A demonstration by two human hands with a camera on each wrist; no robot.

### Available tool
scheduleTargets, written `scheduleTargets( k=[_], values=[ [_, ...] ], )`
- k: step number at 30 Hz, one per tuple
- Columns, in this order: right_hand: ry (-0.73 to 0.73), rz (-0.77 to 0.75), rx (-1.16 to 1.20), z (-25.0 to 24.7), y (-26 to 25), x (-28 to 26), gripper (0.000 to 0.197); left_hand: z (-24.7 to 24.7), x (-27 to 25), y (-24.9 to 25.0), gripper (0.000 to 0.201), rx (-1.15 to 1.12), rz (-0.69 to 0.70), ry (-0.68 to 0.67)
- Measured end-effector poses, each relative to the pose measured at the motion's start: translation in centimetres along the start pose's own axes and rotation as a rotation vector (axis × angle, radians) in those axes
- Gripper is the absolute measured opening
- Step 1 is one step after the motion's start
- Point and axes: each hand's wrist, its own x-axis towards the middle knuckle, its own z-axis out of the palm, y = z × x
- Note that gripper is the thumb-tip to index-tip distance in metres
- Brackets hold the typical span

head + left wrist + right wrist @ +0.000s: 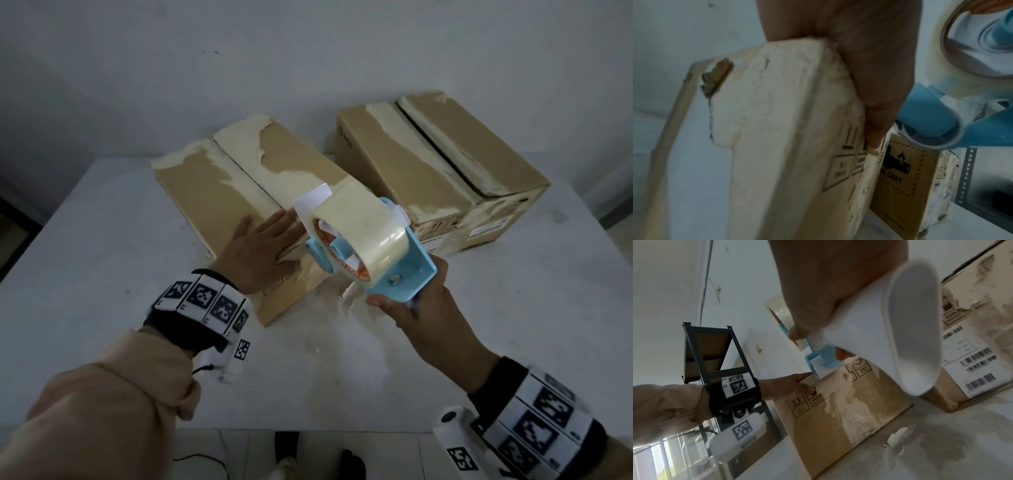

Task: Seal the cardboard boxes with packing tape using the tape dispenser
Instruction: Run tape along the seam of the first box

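Boxes: two cardboard ones on the white bench (102,240), the near box (205,192) and the far box (445,161) (both scarred with torn tape residue). Left hand (255,248) lies flat, fingers straight, on the near box's front edge. Right hand (423,305) has its fingers clamped round the one blue tape dispenser (394,270), held above that edge.

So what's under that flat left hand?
The left hand rests flat on the near end of the left cardboard box, over its top seam. Torn pale patches show around it; the seam under the palm is covered.
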Motion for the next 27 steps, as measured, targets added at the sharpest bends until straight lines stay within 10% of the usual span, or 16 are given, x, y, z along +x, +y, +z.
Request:
scheduleTargets(
  k=[27],
  values=[
    [-0.141, 0.096, -0.352, 0.5, 1.8, -1.0, 0.052, -0.1, 0.4, -0.4, 0.087, 0.088, 0.000, -0.024]
  ],
)
